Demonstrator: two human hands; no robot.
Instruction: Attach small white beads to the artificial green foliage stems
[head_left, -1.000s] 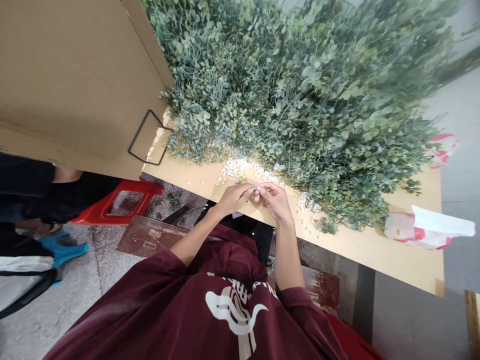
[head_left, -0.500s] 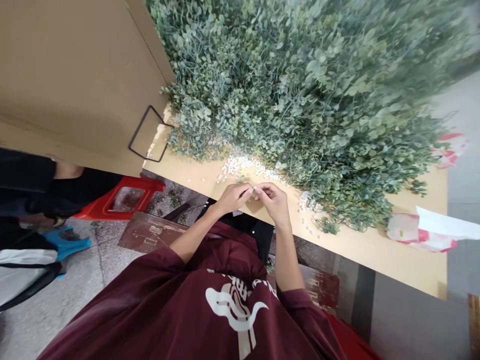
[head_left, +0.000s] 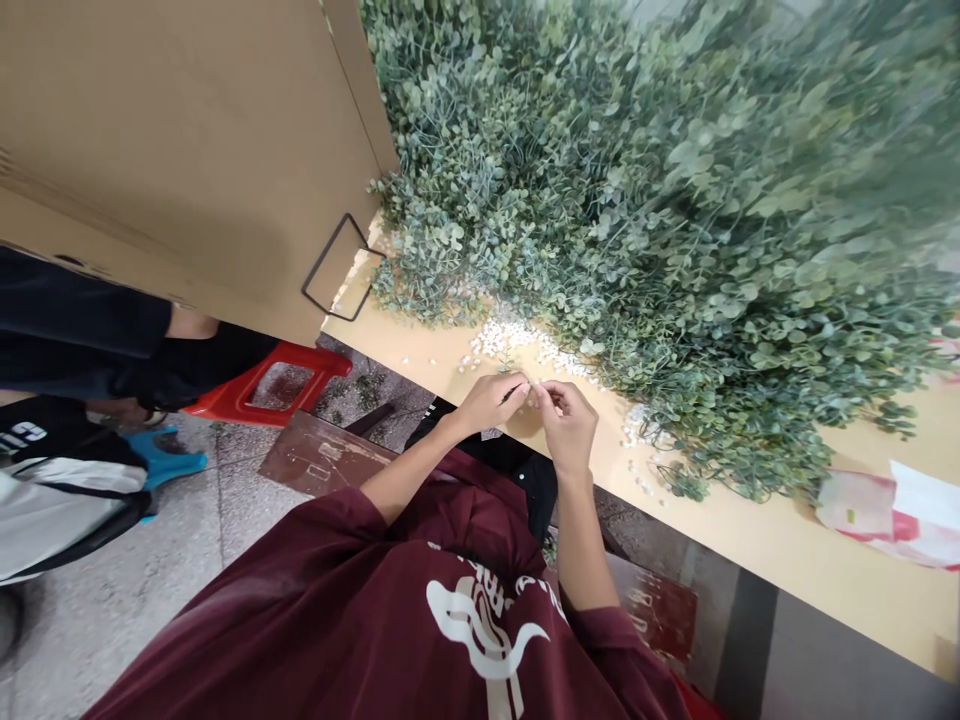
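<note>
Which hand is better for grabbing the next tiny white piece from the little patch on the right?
Probably the right hand: it's nearer those tiny white pieces. The left hand sits farther away.

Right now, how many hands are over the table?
2. Left hand at the near edge of the table; right hand beside it, fingertips close together. White pieces lie just beyond. The foliage may hide others.
</note>
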